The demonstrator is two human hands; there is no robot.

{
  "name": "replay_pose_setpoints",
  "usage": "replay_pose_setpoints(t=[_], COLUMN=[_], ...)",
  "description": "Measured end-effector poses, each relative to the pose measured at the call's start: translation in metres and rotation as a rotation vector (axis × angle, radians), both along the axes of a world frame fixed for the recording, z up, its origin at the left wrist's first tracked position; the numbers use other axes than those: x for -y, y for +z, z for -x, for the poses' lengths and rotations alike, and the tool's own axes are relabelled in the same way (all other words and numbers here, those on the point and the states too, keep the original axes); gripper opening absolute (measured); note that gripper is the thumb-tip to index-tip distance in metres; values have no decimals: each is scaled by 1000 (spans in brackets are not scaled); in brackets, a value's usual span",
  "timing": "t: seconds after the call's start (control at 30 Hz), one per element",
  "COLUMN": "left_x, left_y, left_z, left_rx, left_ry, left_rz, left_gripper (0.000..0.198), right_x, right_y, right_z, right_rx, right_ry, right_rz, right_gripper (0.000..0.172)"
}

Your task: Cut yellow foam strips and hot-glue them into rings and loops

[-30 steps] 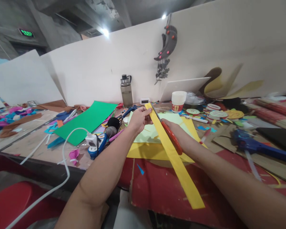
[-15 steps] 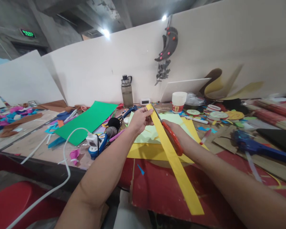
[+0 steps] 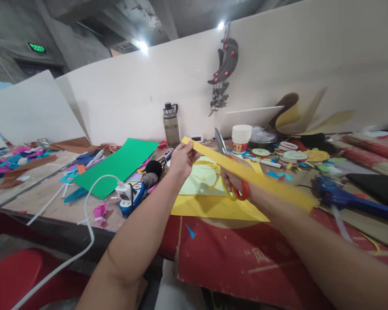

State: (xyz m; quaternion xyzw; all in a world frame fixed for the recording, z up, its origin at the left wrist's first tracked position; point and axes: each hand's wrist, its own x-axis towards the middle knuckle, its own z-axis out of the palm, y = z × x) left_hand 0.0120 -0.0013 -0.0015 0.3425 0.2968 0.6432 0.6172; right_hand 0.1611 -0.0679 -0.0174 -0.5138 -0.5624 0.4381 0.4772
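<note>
My left hand (image 3: 180, 158) pinches one end of a long yellow paper strip (image 3: 265, 183), which stretches rightward across my right forearm and is blurred by motion. My right hand (image 3: 236, 178) is closed in the red handles of a pair of scissors (image 3: 228, 168), whose blades point up just behind the strip. Below both hands lie a yellow sheet (image 3: 207, 206) and a pale green sheet (image 3: 198, 181) on the table.
A green sheet (image 3: 116, 165), a power strip with white cable (image 3: 124, 193), a water bottle (image 3: 171, 125), paper cups (image 3: 241, 137), tape rolls (image 3: 292, 155) and a blue glue gun (image 3: 339, 198) crowd the table. Red board (image 3: 245, 267) covers the near edge. A white partition stands behind.
The strip's free end swung up and to the right, from hanging toward me to lying across my right arm. My left hand shifted left; the scissors lifted, blades upright.
</note>
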Motion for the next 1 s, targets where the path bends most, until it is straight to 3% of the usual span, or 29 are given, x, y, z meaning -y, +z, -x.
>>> replay_pose_setpoints(t=[0.1, 0.17, 0.4, 0.5, 0.6, 0.7, 0.87, 1.0], left_x=[-5, -7, 2, 6, 8, 9, 15, 22], left_y=[5, 4, -10, -15, -19, -20, -11, -5], left_z=[4, 4, -12, -11, -8, -6, -4, -4], left_rx=[189, 250, 225, 35, -402, -790, -885, -927], left_ry=[122, 128, -60, -180, -410, -524, -571, -736], left_rz=[23, 40, 67, 71, 57, -108, -233, -249], left_gripper=[11, 13, 5, 11, 22, 25, 32, 35], right_x=[-5, -9, -24, -31, -38, -44, -46, -39], right_y=[-3, -2, 7, 10, 11, 9, 3, 2], right_z=[-4, -5, -16, -25, -32, -35, -33, -29], right_rx=[-36, -143, -614, -695, -769, -762, -580, -427], right_ry=[-89, -166, -373, -429, -491, -494, -403, -326], right_rz=[-130, -207, -430, -434, -417, -366, -314, -383], right_gripper=[23, 29, 41, 38, 41, 43, 42, 42])
